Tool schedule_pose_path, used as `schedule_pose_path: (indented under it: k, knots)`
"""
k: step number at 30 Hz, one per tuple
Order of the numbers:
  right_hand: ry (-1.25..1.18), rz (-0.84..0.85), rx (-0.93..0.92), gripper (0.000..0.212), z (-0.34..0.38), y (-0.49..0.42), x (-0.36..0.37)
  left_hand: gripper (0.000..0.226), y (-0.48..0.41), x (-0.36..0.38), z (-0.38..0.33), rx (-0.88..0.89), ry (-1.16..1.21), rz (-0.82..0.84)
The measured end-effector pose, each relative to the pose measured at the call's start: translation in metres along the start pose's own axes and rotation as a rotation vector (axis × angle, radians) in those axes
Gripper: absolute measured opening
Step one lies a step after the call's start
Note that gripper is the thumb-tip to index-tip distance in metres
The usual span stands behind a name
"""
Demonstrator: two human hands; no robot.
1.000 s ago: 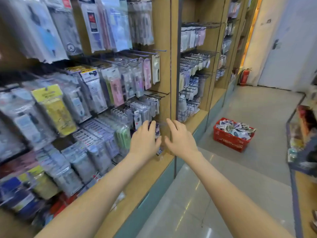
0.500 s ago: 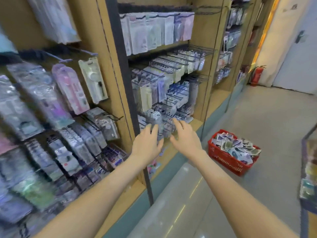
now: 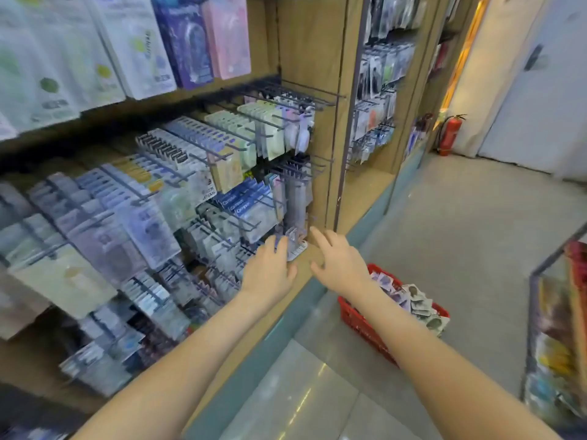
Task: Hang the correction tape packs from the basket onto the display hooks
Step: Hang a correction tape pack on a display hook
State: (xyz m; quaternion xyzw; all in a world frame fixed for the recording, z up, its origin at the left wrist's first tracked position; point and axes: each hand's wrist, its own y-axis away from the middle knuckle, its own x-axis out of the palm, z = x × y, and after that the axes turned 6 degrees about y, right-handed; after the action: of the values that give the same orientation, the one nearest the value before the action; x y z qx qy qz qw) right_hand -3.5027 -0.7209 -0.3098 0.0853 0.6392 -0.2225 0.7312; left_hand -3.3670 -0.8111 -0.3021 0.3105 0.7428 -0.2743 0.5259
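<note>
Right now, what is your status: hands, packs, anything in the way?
Left hand open, fingertips at the hanging packs. Right hand open, empty. Red basket on floor, loose packs inside. No obstacle seen.

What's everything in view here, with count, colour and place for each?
Shelving: one run, wood, along the left.
Display hooks: many, dark wire, across the shelving.
Hung packs: many, white, blue, lilac, pink, on the display hooks.
Basket: one, red, on the floor.
Loose packs: many, pale, heaped in the basket.
Fire extinguisher: one, red, far down the aisle.
Left hand: one, bare, low by the display hooks.
Right hand: one, bare, beside it, fingers spread.
</note>
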Motion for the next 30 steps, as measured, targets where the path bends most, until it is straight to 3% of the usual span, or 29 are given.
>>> schedule_pose_path:
  k: [10, 19, 23, 30]
  knots:
    - [-0.035, 0.047, -0.051, 0.07, -0.203, -0.121, 0.006, 0.053, -0.184, 0.075, -0.114, -0.025, -0.013, 0.008]
    - [-0.042, 0.235, -0.106, 0.067, -0.4, -0.2, 0.04, 0.058, -0.305, 0.175, -0.217, -0.234, 0.036, 0.097]
    - [-0.032, 0.347, -0.148, 0.069, -0.445, -0.236, 0.06, 0.059, -0.342, 0.207, -0.228, -0.338, 0.028, 0.142]
    - [-0.018, 0.4, -0.238, 0.066, -0.491, -0.294, 0.091, 0.057, -0.409, 0.243, -0.249, -0.371, 0.011, 0.205]
